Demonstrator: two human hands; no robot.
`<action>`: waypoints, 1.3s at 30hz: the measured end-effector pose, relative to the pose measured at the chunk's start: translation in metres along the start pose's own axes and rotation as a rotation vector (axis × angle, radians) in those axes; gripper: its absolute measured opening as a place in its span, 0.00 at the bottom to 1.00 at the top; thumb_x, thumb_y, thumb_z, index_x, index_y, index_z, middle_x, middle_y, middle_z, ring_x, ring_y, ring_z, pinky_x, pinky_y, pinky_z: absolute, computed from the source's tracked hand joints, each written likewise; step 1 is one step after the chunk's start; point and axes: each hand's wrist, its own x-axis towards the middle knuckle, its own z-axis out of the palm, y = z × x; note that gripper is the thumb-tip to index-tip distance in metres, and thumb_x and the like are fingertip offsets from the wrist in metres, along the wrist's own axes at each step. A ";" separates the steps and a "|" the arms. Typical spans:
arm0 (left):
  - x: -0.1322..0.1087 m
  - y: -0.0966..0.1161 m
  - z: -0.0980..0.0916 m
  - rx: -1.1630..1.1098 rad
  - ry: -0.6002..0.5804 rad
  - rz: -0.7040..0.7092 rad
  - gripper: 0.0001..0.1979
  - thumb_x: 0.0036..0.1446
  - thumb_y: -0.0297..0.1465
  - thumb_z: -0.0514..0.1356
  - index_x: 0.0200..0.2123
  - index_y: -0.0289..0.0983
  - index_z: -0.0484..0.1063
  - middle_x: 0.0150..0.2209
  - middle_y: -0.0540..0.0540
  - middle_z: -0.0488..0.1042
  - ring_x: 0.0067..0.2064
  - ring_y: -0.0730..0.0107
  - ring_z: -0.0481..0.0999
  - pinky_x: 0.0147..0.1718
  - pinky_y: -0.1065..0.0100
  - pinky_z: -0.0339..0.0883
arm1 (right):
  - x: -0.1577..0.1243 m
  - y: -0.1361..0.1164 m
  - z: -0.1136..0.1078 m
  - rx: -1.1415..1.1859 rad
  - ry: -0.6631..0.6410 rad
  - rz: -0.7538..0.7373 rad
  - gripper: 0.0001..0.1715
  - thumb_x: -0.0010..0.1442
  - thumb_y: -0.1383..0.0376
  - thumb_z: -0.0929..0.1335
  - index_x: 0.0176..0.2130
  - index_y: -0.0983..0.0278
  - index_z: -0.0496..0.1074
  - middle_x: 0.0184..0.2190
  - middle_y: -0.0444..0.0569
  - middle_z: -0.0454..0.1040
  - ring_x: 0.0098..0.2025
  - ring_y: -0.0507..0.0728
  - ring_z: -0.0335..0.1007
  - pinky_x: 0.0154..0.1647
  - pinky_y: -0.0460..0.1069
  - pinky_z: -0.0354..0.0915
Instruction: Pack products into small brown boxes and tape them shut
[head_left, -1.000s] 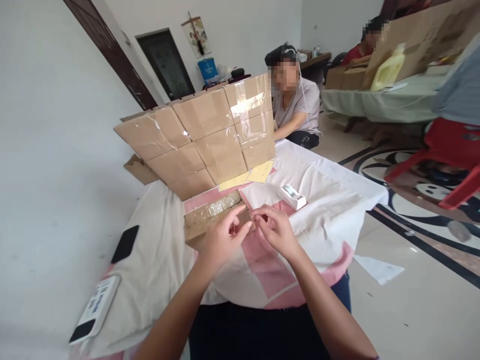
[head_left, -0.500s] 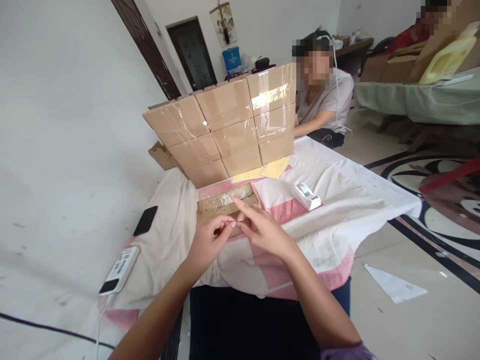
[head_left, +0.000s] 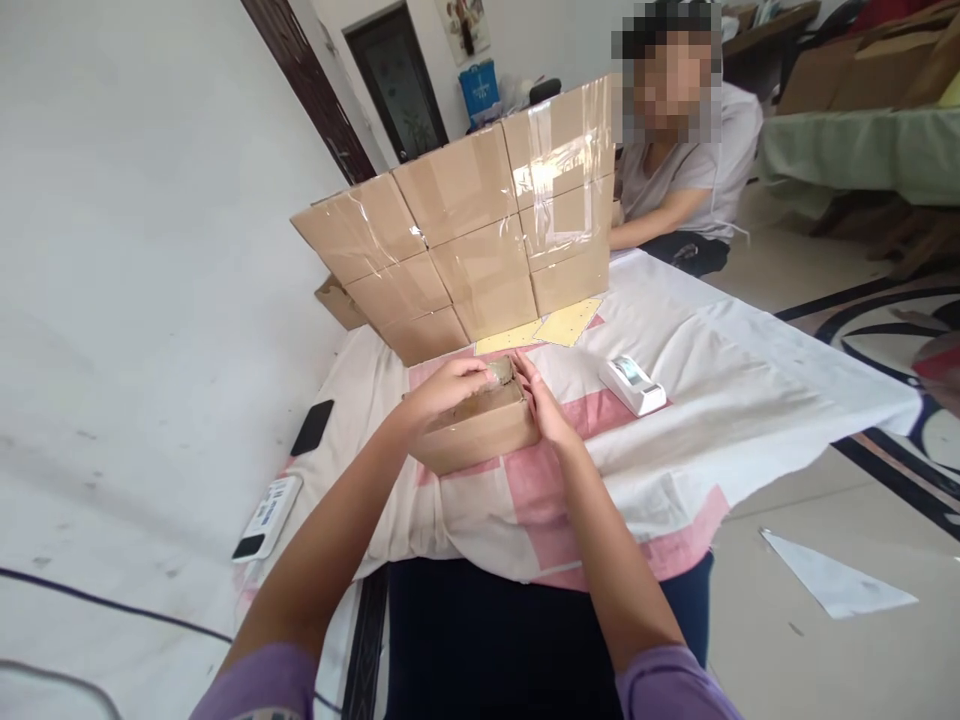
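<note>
A small cardboard box (head_left: 480, 438) sits open-topped on the cloth-covered table (head_left: 750, 400), near the middle of its near edge, on a pink patch of the cloth. The left hand (head_left: 448, 385) reaches over the box from the near left side, its fingers and thumb drawn narrow and pinched on the crumpled, tape-glossed flap at the box's far rim. The right hand (head_left: 544, 405) lies flat and spread against the box's right wall, fingers pointing toward the far right corner of the box, pressing rather than gripping. Behind the box, along the far edge of the table, stands a wall of stacked cartons (head_left: 465, 230) (three rows high, several shiny with clear tape), and two yellow sheets (head_left: 544, 328) lie at its foot. A white device (head_left: 632, 385) rests to the right of the box, well apart from it. Toward the table's left edge lie a black phone (head_left: 313, 427) and, nearer the near left corner, a white handset (head_left: 268, 503). A co-worker (head_left: 682, 185) sits at the far right corner of the table.
</note>
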 end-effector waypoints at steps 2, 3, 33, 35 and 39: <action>0.009 0.005 0.008 0.047 -0.016 0.036 0.09 0.58 0.35 0.57 0.28 0.38 0.70 0.29 0.50 0.66 0.31 0.71 0.63 0.29 0.68 0.54 | 0.000 0.011 0.002 0.019 0.001 0.013 0.47 0.68 0.33 0.51 0.74 0.52 0.53 0.75 0.43 0.51 0.77 0.59 0.43 0.78 0.62 0.43; 0.012 0.006 0.011 0.073 -0.014 0.050 0.10 0.59 0.36 0.57 0.27 0.38 0.68 0.29 0.50 0.66 0.31 0.70 0.63 0.29 0.68 0.54 | -0.001 0.013 0.001 0.027 0.006 0.020 0.48 0.67 0.33 0.51 0.74 0.53 0.53 0.75 0.44 0.52 0.77 0.59 0.43 0.78 0.62 0.42; 0.024 -0.004 0.004 0.184 -0.117 0.148 0.13 0.58 0.42 0.62 0.33 0.39 0.79 0.26 0.50 0.72 0.30 0.68 0.69 0.31 0.67 0.60 | -0.017 0.009 -0.003 -0.117 0.066 -0.016 0.45 0.69 0.36 0.57 0.73 0.56 0.55 0.72 0.53 0.58 0.73 0.61 0.55 0.76 0.61 0.48; 0.025 -0.002 0.008 0.236 -0.110 0.157 0.12 0.58 0.41 0.62 0.32 0.39 0.79 0.25 0.51 0.70 0.28 0.70 0.67 0.29 0.68 0.58 | -0.018 0.009 -0.003 -0.109 0.072 -0.022 0.44 0.69 0.37 0.57 0.73 0.56 0.56 0.71 0.53 0.59 0.72 0.61 0.57 0.75 0.61 0.50; 0.024 0.001 0.015 0.267 -0.090 0.151 0.12 0.59 0.40 0.60 0.32 0.39 0.78 0.23 0.53 0.65 0.26 0.71 0.63 0.27 0.68 0.53 | -0.019 0.006 -0.003 -0.107 0.078 -0.004 0.46 0.68 0.35 0.57 0.73 0.56 0.56 0.71 0.54 0.60 0.72 0.62 0.57 0.75 0.61 0.51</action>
